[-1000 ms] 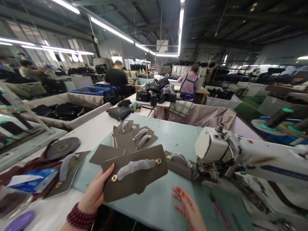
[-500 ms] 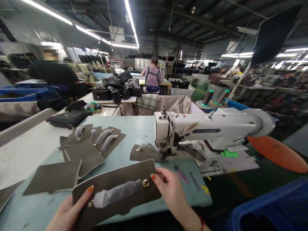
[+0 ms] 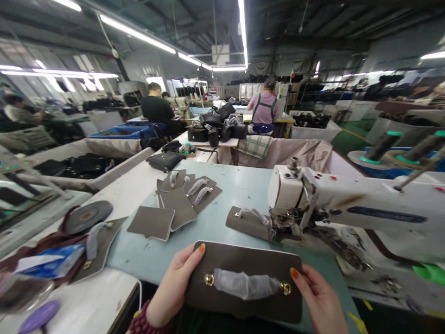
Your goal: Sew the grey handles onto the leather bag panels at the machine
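Between my two hands is a dark grey-brown bag flap panel, tilted up towards me at the table's front edge. Its handle is wrapped in clear plastic and fixed with a gold fitting at each end. My left hand pinches the left edge, thumb on the face. The right edge is gripped by my right hand, also thumb on top; the fingers behind the panel are partly hidden. Another panel with a wrapped handle lies under the head of the white sewing machine.
Several similar panels lie overlapping on the pale blue table. At left are one more panel, a grey tape roll and a purple oval object. Black bags are piled behind. Two co-workers sit farther back.
The view has swung left, so the machine sits farther right. The panel has been turned from slanting to nearly level, with both hands still on its ends.
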`<state>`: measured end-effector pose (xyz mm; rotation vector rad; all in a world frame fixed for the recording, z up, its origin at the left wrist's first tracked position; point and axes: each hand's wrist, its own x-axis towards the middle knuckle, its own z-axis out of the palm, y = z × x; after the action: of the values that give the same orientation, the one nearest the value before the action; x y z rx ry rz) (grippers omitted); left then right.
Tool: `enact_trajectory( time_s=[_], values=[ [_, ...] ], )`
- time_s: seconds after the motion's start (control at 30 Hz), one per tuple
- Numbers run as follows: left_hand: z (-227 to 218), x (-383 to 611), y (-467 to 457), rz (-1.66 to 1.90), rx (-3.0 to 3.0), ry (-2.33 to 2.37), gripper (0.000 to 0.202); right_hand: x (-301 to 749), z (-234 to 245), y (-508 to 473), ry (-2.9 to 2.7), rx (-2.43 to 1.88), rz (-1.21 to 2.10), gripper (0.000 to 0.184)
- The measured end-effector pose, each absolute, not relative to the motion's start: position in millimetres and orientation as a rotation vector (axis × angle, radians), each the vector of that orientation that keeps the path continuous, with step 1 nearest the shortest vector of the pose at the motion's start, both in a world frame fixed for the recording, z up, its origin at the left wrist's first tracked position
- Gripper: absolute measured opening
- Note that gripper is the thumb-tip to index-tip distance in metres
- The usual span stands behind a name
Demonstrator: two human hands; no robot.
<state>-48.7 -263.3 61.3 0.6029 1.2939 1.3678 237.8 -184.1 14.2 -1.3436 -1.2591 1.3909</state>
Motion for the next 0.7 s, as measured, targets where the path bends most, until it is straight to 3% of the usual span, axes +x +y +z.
enact_trajectory(
  time_s=[0.27, 0.5, 0.7],
  values=[
    [55, -60, -256, 1.247, 0.695, 1.198, 0.028, 259, 27, -174, -1.522, -1.342, 1.448, 0.042],
    [-12, -64, -240, 1.338, 0.325, 0.668, 0.044, 216, -3, -187, -1.188, -1.248, 1.475, 0.043],
    [-25, -8, -183, 1.501, 0.220, 0.973, 0.039, 188, -29, -183, -1.109, -1.176, 1.609, 0.047]
  ],
)
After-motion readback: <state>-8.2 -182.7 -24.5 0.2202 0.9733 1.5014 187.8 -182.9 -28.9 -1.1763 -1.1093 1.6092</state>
